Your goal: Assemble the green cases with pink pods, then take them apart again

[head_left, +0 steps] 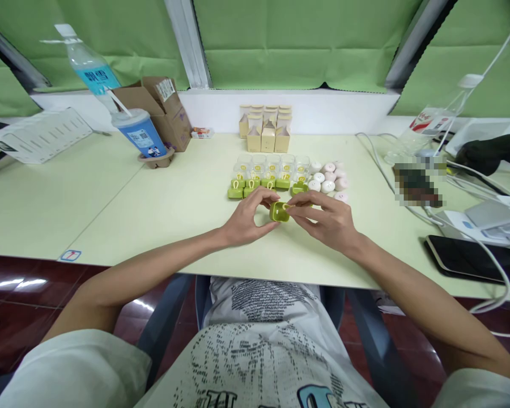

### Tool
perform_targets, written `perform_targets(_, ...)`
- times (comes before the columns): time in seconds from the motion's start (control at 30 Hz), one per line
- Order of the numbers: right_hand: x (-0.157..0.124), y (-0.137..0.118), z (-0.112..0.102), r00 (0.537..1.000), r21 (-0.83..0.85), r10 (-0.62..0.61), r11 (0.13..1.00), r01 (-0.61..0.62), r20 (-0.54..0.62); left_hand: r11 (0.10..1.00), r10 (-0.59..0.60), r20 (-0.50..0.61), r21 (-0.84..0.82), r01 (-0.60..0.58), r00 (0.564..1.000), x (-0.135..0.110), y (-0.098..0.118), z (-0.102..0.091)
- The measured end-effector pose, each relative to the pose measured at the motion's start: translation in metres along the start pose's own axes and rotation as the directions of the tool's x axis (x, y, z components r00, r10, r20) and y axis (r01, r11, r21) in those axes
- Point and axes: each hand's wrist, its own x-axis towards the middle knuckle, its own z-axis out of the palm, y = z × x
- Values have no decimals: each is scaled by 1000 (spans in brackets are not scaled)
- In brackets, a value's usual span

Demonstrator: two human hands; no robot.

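Observation:
My left hand (249, 220) curves round a small green cap (279, 212), thumb below and fingers above, its hollow side turned toward me. At the cap's right edge my right hand (325, 220) pinches a thin pale-yellow loop (286, 207), partly hidden by the fingertips. Just behind my hands lie several green caps with similar loops (235, 191), in a row. Another green cap (299, 188) lies beyond my right fingers. Clear small cups (258, 163) with yellow marks stand behind the caps, and white and pale-pink round pieces (329, 177) are grouped to their right.
Small open cardboard boxes (267, 137) stand at the back. On the left are a brown carton (170, 122), a blue drink cup (141, 136) in a holder and a large bottle (94, 73). Cables (380, 164), a clear bottle (429, 122) and a phone (478, 260) occupy the right.

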Motion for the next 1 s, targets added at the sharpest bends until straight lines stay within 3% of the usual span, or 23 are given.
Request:
perform_targets(0.2, -5, 0, 12, 992, -105, -52, 992, 65, 117, 1000, 27, -1, 15, -27, 1000, 0, -1, -1)
perform_targets(0.4, -5, -3, 11, 977, -239, 73, 971, -24, 201, 1000, -1, -21, -9, 1, 1000, 0, -2, -1)
perform_targets(0.63, -3, -6, 9, 962, -181, 76, 983, -29, 263, 999, -14, -4, -44, 13, 1000, 0, -1, -4)
perform_targets(0.77, -5, -1, 14, 970, -172, 73, 985, -33, 233, 995, -35, 2, -92, 35, 999, 1, -4, -2)
perform_targets(0.87, -3, 1, 11, 977, -63, 72, 996, -60, 201, 992, -51, -8, -116, 49, 999, 3, -7, 1)
perform_targets(0.93, 1, 0, 6, 977, 20, 156, 987, -161, 143, 990, -73, -31, -125, 69, 997, 4, -8, 1)
perform_targets(1.0, 4, -3, 2, 944, 75, 326, 941, -329, 54, 987, -102, -57, -131, 94, 993, 5, -8, 0)
